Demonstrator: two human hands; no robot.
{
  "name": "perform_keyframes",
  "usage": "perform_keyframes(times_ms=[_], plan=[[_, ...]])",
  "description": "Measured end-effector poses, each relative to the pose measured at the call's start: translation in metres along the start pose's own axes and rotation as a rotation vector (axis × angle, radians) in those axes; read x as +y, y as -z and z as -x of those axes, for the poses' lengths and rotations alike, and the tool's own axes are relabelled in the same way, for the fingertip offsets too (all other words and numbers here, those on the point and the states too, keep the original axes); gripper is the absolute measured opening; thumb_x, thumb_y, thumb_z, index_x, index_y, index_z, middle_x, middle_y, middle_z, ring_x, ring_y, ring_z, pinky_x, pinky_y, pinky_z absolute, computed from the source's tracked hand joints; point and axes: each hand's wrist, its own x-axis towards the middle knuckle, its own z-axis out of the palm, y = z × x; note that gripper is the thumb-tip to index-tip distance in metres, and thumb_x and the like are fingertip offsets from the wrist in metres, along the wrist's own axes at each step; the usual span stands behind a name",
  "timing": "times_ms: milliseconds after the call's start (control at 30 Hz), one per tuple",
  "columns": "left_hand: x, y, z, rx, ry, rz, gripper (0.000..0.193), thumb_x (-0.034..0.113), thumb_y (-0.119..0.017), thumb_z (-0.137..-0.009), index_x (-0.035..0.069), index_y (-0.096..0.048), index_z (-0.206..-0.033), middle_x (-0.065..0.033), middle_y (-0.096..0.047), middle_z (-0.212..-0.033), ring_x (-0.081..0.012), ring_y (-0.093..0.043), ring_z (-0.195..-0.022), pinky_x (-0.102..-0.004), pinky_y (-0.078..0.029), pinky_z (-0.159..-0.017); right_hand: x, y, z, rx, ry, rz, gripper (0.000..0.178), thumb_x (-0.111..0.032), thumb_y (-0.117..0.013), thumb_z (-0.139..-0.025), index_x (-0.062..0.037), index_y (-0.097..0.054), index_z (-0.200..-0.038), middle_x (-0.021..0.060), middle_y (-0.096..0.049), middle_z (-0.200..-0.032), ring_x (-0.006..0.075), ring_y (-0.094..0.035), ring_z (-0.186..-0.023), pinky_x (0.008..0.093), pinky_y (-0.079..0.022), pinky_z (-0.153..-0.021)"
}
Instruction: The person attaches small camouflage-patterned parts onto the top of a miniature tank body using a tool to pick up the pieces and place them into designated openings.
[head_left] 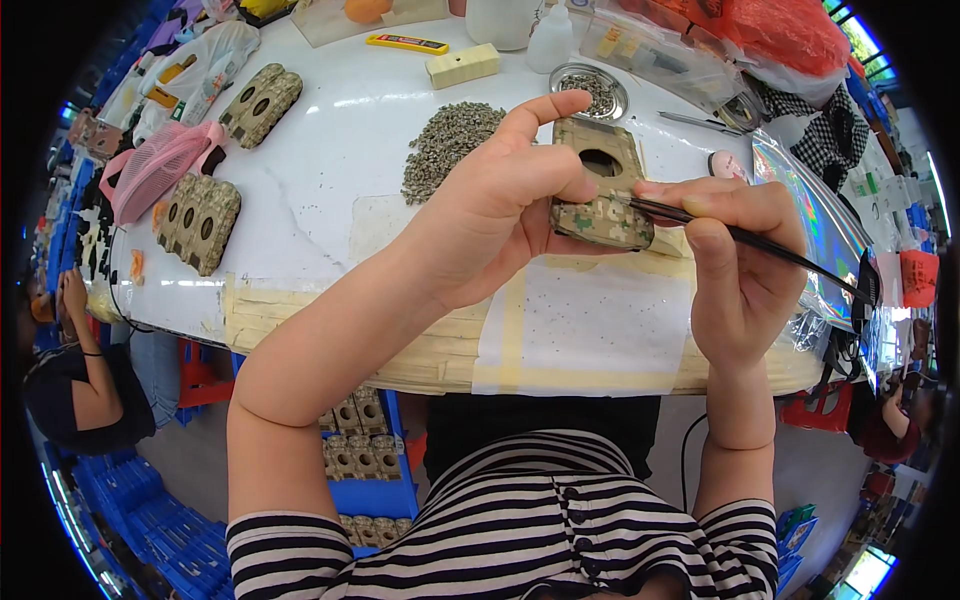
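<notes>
above the white table (320,185), the camouflage casing (612,220) is held by the left hand (515,185), long axis running roughly away from the body, while the right hand (745,255) pinches dark tweezers (790,257) whose tips point leftward at the casing's near half.

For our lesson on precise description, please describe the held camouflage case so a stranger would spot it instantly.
Over the white table, find the left hand. It grips the camouflage case; unlike the other cases lying at left, this one has dark tweezers at its surface.
</notes>
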Motion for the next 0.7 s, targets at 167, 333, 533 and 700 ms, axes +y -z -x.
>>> perform_keyframes(times_ms=[167,333,533,700], plan=[[0.0,0.0002,0.0001,0.005,0.001,-0.01,0.062,0.007,-0.044,-0.08,0.004,-0.023,-0.139,-0.0164,-0.049,-0.123,-0.0258,-0.057,-0.107,-0.0493,-0.048,-0.093,-0.0012,-0.0017,-0.0001,0.007,-0.034,-0.05,0.009,-0.002,-0.064,-0.083,0.0026,-0.058,-0.088,0.0121,-0.065,-0.088,0.0189,-0.064,-0.082,0.0282,-0.049,-0.076],[-0.0004,-0.0003,-0.0003,0.004,-0.003,-0.014,0.063,0.007,-0.044,-0.08,0.004,-0.022,-0.139,-0.0168,-0.048,-0.123,-0.0263,-0.057,-0.108,-0.0492,-0.048,-0.093,0.0006,-0.0025,0.0007,0.012,-0.028,-0.047,0.009,-0.002,-0.064,-0.083,0.0027,-0.058,-0.088,0.0119,-0.064,-0.088,0.0189,-0.064,-0.082,0.0283,-0.049,-0.076],[0.0,-0.001,0.0003,0.003,-0.017,-0.022,0.063,0.007,-0.044,-0.08,0.004,-0.021,-0.139,-0.017,-0.047,-0.124,-0.0264,-0.056,-0.108,-0.0487,-0.048,-0.093,-0.0003,-0.0016,-0.0005,0.011,-0.026,-0.017,0.008,-0.002,-0.065,-0.083,0.0026,-0.06,-0.088,0.0108,-0.064,-0.087,0.0177,-0.063,-0.08,0.0273,-0.048,-0.075],[-0.0002,-0.0013,-0.0003,0.001,-0.005,-0.027,0.064,0.006,-0.044,-0.08,0.004,-0.02,-0.139,-0.017,-0.048,-0.123,-0.0263,-0.057,-0.107,-0.0482,-0.048,-0.093,0.0018,-0.0011,0.001,0.025,-0.049,-0.014,0.009,-0.002,-0.065,-0.082,0.0023,-0.061,-0.087,0.0098,-0.065,-0.087,0.016,-0.061,-0.078,0.0258,-0.047,-0.074]])
